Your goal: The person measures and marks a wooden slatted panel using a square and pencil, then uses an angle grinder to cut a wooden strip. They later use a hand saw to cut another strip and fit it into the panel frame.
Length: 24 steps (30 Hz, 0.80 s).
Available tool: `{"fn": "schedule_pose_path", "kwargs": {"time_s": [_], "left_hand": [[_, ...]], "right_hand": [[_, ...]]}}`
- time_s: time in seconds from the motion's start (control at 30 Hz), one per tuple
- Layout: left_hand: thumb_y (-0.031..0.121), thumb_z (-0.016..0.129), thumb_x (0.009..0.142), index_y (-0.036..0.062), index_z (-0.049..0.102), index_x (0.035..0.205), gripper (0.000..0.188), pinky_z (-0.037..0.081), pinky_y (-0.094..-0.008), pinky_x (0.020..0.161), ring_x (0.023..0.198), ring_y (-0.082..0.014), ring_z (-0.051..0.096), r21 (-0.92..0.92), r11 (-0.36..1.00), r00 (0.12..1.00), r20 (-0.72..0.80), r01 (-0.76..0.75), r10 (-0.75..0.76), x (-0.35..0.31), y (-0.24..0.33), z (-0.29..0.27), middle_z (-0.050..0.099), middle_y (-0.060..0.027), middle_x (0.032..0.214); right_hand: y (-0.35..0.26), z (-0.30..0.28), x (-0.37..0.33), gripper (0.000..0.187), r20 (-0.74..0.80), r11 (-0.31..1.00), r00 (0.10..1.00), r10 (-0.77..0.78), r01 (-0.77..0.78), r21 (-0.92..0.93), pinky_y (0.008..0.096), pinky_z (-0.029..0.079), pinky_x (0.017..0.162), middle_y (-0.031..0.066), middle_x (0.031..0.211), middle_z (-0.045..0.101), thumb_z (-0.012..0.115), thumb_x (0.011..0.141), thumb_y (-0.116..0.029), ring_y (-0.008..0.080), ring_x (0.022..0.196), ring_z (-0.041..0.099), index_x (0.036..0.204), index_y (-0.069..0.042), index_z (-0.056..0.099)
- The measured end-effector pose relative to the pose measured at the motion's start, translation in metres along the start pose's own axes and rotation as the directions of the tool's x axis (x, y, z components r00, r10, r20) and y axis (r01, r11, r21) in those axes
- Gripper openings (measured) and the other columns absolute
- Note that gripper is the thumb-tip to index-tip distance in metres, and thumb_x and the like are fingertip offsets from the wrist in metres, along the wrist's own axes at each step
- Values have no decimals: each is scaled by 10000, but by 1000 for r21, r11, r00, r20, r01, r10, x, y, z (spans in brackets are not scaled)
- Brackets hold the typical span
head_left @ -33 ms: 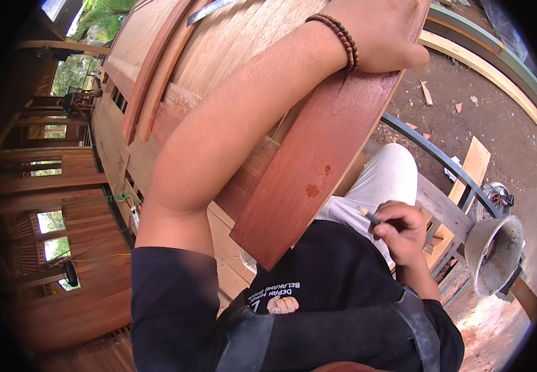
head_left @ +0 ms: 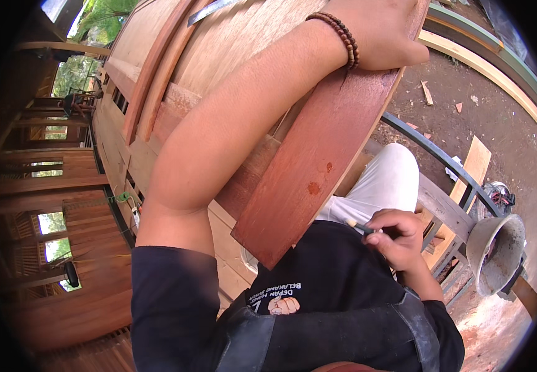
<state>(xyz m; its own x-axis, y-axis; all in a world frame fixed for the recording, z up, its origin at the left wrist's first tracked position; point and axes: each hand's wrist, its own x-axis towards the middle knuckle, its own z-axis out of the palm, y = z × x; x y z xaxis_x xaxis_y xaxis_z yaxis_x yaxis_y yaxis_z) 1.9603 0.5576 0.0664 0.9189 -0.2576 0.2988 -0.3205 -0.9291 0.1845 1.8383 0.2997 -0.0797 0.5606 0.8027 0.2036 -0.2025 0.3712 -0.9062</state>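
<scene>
A reddish-brown wooden board (head_left: 299, 186) slants across the middle of the view, two small darker stains on its face. My left hand (head_left: 380, 37), with a beaded bracelet at the wrist, is closed over the board's upper part. Its thumb reaches across the board's right edge, while the fingers are partly cut off by the frame. Low on the right, in front of my dark shirt, my right hand (head_left: 398, 239) pinches a short dark pencil (head_left: 362, 228). The pencil's pale tip points left, apart from the board.
Larger panels (head_left: 243, 49) lie under the board, with reddish strips (head_left: 163, 74) and a metal rule (head_left: 206, 11) on top. To the right are a curved metal bar (head_left: 435, 152), a dirty bucket (head_left: 497, 254), and soil with wood scraps. A timber building (head_left: 45, 260) stands left.
My right hand and the pencil have shifted slightly left and down, and the pencil lies at a flatter angle. My left hand and the board have hardly moved.
</scene>
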Motion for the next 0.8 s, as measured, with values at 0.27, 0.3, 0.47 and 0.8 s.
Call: {"fn": "schedule_pose_path", "kwargs": {"time_s": [0.27, 0.3, 0.47, 0.8], "left_hand": [[357, 564, 825, -134, 487, 1242, 648, 400, -418, 1078, 1266, -455, 457, 37, 996, 995, 55, 84, -86, 4, 10, -15, 433, -353, 1355], [396, 577, 812, -96, 505, 1263, 671, 425, -415, 1056, 1247, -422, 495, 94, 990, 994, 24, 107, -110, 2, 8, -12, 461, -321, 1355], [471, 584, 793, 1, 558, 1286, 681, 456, -393, 1029, 1230, -346, 535, 178, 972, 988, -28, 156, -154, 9, -5, 18, 539, -224, 1329], [512, 523, 838, -34, 527, 1328, 734, 442, -388, 1051, 1271, -334, 520, 157, 973, 984, 36, 167, -175, 15, -4, 12, 503, -238, 1385]], "right_hand": [[-5, 59, -6, 104, 150, 994, 983, 108, -105, -25, 211, 478, 572, 74, 782, 703, 665, 915, -24, 68, 658, 629, 990, 46, 647], [-2, 67, -5, 110, 118, 991, 984, 132, -131, -15, 208, 477, 569, 75, 784, 703, 660, 918, -24, 67, 657, 628, 1001, 47, 642], [-2, 95, -9, 155, -34, 980, 981, 193, -190, 55, 201, 484, 553, 89, 800, 694, 616, 950, -31, 80, 646, 627, 1081, 46, 589], [-10, 130, 5, 157, -274, 973, 944, 182, -132, 191, 212, 479, 537, 121, 832, 687, 558, 988, -47, 101, 596, 593, 1112, 49, 568]]}}
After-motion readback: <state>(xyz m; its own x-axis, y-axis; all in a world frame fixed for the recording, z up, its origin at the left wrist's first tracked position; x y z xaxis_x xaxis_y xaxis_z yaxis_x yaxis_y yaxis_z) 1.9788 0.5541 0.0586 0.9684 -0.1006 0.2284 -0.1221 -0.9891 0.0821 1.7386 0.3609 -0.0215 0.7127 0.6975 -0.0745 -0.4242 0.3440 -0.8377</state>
